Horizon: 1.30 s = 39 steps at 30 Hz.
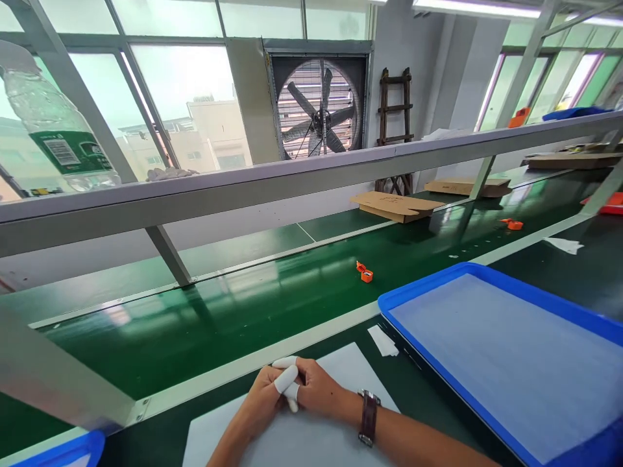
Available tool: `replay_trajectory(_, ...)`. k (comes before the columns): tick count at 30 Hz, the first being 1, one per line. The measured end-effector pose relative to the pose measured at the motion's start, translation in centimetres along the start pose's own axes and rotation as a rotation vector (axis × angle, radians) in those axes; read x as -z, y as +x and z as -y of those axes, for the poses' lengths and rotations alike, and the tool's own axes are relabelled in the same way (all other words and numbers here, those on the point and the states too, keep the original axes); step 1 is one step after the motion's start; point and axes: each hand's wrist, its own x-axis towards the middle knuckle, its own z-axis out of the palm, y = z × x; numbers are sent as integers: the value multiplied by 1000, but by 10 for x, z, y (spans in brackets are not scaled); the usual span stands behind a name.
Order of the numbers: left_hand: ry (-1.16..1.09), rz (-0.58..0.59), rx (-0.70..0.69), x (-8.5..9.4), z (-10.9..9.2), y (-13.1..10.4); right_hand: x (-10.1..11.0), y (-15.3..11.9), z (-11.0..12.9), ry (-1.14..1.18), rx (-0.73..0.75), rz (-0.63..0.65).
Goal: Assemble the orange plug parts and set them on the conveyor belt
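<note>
My left hand (263,402) and my right hand (318,389) meet over a pale sheet (350,370) at the front edge of the dark green table. White finger covers sit on several fingertips. The fingers of both hands are curled and pressed together, and anything between them is hidden. A dark-strapped watch (369,418) circles the right wrist. To the right of the hands lies a large blue tray (423,282) with a whitish lining. A small white paper scrap (383,341) rests between the sheet and the tray.
Beyond the hands runs a green conveyor belt (272,292) carrying an orange piece (365,272) and another (513,224). Cardboard (396,204) lies farther back. A metal rail (292,181) crosses above, with a plastic bottle (63,123) on it. Another blue tray's corner (92,444) shows lower left.
</note>
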Motion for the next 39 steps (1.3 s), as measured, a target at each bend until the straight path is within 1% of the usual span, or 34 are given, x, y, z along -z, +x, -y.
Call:
replay_trajectory(3,-32,19,-4,1,0,1,-1,0,0,-42,22,-2)
replay_trajectory(5,-57,19,-3,1,-2,1,-1,1,0,-121,45,-20)
replay_trajectory(7,-80,9,-15,1,-5,-1,4,6,0,-237,69,-105)
replay_trajectory(9,-88,-3,-34,-1,-8,-3,18,15,1,-344,97,-251)
replay_trajectory(11,-58,-6,-38,-2,-12,-6,44,28,3,-426,107,-396)
replay_trajectory(14,47,-3,-27,-4,-18,-9,99,53,11,-592,74,-621)
replay_trajectory(16,75,8,-21,-5,-21,-10,138,66,18,-685,1,-770)
replay_trajectory(18,45,28,4,-3,-22,-9,171,75,22,-748,-89,-886)
replay_trajectory(20,-11,44,29,-1,-21,-7,194,79,23,-781,-178,-941)
replay_trajectory(21,-42,46,35,0,-21,-6,201,79,23,-788,-213,-947)
replay_trajectory(23,-109,40,30,3,-19,-4,208,79,20,-792,-257,-926)
replay_trajectory(25,-162,27,15,4,-18,-3,204,79,16,-794,-249,-874)
replay_trajectory(26,-176,16,9,4,-18,-2,198,78,15,-795,-227,-839)
replay_trajectory(28,-181,-7,0,3,-18,-2,178,76,13,-796,-155,-753)
replay_trajectory(31,-170,-47,-21,-1,-16,-1,133,65,12,-791,-10,-596)
replay_trajectory(35,-154,-96,-57,-8,-14,-1,67,34,12,-770,162,-418)
replay_trajectory(37,-144,-106,-73,-11,-16,-2,40,17,14,-748,220,-347)
replay_trajectory(39,-127,-122,-91,-14,-19,-5,22,2,16,-719,266,-291)
